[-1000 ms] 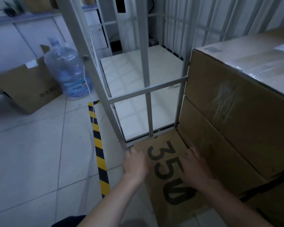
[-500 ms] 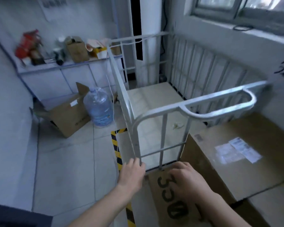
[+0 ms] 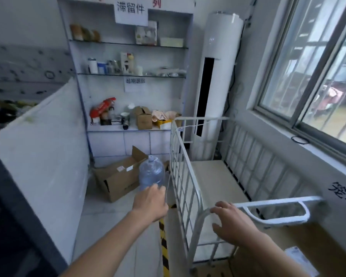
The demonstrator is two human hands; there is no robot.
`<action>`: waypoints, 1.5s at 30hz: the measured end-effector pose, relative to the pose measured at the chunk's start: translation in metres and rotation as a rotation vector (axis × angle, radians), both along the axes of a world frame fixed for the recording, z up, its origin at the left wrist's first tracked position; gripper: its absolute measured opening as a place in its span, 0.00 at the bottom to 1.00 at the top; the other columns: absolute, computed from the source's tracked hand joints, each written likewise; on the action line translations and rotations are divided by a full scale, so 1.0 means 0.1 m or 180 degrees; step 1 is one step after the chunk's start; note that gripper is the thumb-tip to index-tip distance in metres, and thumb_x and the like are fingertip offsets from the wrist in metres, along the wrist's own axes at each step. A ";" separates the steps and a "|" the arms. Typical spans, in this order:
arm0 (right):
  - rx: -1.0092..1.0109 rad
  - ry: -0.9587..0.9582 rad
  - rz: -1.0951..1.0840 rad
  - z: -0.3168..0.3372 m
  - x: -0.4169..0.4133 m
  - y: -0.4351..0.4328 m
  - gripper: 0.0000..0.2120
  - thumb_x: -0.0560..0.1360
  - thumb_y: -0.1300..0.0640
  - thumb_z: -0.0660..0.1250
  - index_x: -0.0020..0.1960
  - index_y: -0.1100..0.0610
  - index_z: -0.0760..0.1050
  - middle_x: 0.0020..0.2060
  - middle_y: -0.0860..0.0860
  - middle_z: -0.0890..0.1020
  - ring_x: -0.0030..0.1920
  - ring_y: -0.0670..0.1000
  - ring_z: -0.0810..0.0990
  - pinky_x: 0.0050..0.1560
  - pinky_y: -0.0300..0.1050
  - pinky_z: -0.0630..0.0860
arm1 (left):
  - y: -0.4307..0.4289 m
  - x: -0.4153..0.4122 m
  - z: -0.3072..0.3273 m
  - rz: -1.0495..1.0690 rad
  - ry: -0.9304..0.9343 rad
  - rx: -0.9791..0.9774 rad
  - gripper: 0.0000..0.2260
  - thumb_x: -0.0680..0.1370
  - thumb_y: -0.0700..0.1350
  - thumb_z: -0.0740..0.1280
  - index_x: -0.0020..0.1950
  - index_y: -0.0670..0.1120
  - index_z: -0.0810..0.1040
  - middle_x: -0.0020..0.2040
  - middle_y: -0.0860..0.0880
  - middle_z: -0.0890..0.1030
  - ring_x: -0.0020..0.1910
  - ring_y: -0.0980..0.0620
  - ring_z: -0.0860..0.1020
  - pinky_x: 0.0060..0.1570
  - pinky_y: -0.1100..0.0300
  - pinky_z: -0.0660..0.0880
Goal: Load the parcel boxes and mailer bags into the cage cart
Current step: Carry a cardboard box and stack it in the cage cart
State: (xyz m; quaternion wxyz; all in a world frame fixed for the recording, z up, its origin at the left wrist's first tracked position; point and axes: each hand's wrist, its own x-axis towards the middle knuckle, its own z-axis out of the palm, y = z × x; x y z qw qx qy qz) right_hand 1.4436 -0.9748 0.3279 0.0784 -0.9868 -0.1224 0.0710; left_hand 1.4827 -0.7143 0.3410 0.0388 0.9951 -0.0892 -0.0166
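Storeroom, cage cart (image 3: 183, 182) by window (image 3: 318, 76), right hand (image 3: 236, 224) fingers (image 3: 220, 205) spread over its rail (image 3: 268, 204), left hand (image 3: 150, 202) fingers hidden.

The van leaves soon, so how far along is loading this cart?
Barely begun. Done: nothing shows as loaded; the visible floor of the cage cart is bare. In hand: the right hand rests on the cart's top rail and the left hand is beside its side wall; neither carries a parcel. Left: the cardboard box by the cart's near end sits outside it. No mailer bags are in view.
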 end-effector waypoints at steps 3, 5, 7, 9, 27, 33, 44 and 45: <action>-0.0018 -0.0048 0.0162 0.30 0.10 0.52 0.26 0.78 0.45 0.63 0.76 0.46 0.66 0.70 0.45 0.70 0.70 0.49 0.68 0.67 0.44 0.71 | 0.65 -0.15 0.34 0.0392 -0.0063 -0.0083 0.13 0.79 0.52 0.62 0.61 0.47 0.72 0.58 0.46 0.75 0.59 0.44 0.76 0.46 0.53 0.71; 0.0013 -0.0046 0.0205 0.43 0.12 0.83 0.26 0.78 0.44 0.63 0.75 0.45 0.65 0.70 0.44 0.70 0.70 0.48 0.68 0.65 0.44 0.72 | 1.04 -0.31 0.47 0.0582 -0.0090 -0.0153 0.13 0.79 0.52 0.62 0.60 0.48 0.72 0.59 0.46 0.74 0.59 0.44 0.76 0.46 0.54 0.71; 0.0039 -0.0104 0.0299 0.47 0.13 1.13 0.25 0.78 0.44 0.63 0.73 0.45 0.67 0.69 0.44 0.70 0.70 0.48 0.67 0.65 0.43 0.72 | 1.38 -0.45 0.54 0.0783 -0.0181 -0.0218 0.15 0.79 0.54 0.62 0.62 0.48 0.72 0.61 0.47 0.74 0.60 0.44 0.76 0.50 0.52 0.74; 0.0048 -0.0126 0.0453 0.47 0.14 1.42 0.25 0.77 0.43 0.62 0.73 0.46 0.67 0.69 0.45 0.69 0.71 0.48 0.66 0.67 0.42 0.69 | 1.64 -0.58 0.59 0.1016 -0.0326 -0.0288 0.17 0.78 0.55 0.61 0.64 0.49 0.72 0.61 0.47 0.75 0.60 0.45 0.76 0.52 0.52 0.75; -0.0055 0.0173 0.2871 0.03 -0.44 3.64 0.26 0.79 0.42 0.61 0.75 0.47 0.65 0.72 0.46 0.69 0.70 0.49 0.70 0.67 0.42 0.69 | 2.86 -3.30 0.30 0.3474 -0.0322 -0.0252 0.17 0.78 0.53 0.63 0.64 0.49 0.72 0.61 0.48 0.76 0.60 0.43 0.78 0.54 0.50 0.77; 0.0017 0.0448 0.3860 -0.07 -1.41 4.25 0.22 0.81 0.47 0.63 0.73 0.48 0.68 0.69 0.47 0.71 0.67 0.49 0.72 0.64 0.41 0.71 | 2.78 -4.40 0.26 0.4137 -0.0255 -0.0292 0.17 0.79 0.51 0.62 0.66 0.47 0.72 0.60 0.44 0.76 0.60 0.40 0.77 0.55 0.50 0.76; 0.0105 0.0790 0.5050 -0.22 -3.24 5.21 0.20 0.81 0.46 0.62 0.71 0.47 0.68 0.67 0.43 0.68 0.69 0.46 0.69 0.66 0.38 0.66 | 3.07 -6.20 0.23 0.5033 -0.0252 -0.0346 0.21 0.79 0.53 0.62 0.70 0.46 0.70 0.64 0.44 0.74 0.64 0.42 0.75 0.58 0.49 0.75; 0.0093 0.0781 0.5144 -0.22 -3.44 5.34 0.19 0.81 0.46 0.62 0.71 0.48 0.68 0.66 0.44 0.69 0.68 0.46 0.70 0.66 0.37 0.66 | 3.13 -6.40 0.23 0.5099 -0.0315 -0.0351 0.21 0.80 0.54 0.62 0.71 0.46 0.70 0.65 0.45 0.74 0.64 0.42 0.75 0.59 0.49 0.75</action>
